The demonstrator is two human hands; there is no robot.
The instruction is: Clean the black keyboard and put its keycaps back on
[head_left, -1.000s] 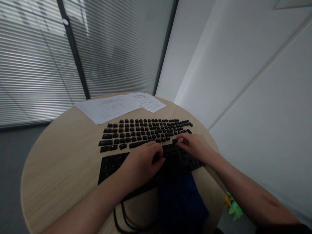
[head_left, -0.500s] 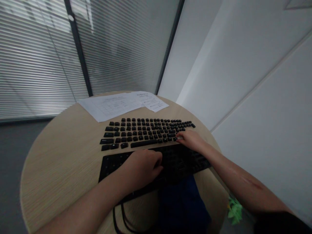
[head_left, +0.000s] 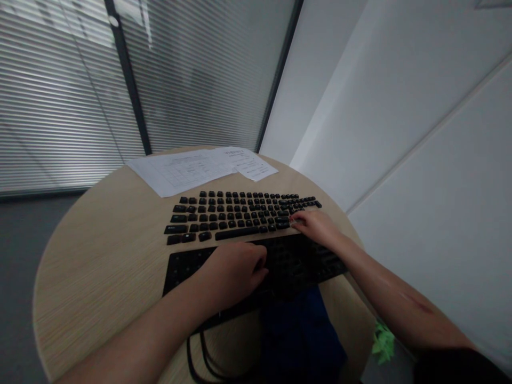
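A black keyboard base (head_left: 292,264) with its keycaps off lies near the front of the round table. Just beyond it, loose black keycaps (head_left: 236,233) are laid out in rows in a keyboard pattern. My left hand (head_left: 234,269) is curled over the base's left-middle part, thumb and fingers drawn together; what they hold, if anything, is hidden. Over at the right end of the front keycap rows, my right hand (head_left: 316,226) has its fingertips pinched together, touching or close to the keycaps. Whether a keycap is between them is too small to tell.
Printed paper sheets (head_left: 188,170) lie at the table's far side. A black cable (head_left: 191,357) runs off the front left, beside dark blue cloth (head_left: 302,330). The wooden table (head_left: 92,256) stands near a white wall (head_left: 432,202) and glass with blinds (head_left: 200,96). A green plant (head_left: 383,341) is low at right.
The view has shifted very slightly. My right fingertips have moved a little at the keycaps' right end; my left hand stays over the keyboard base.
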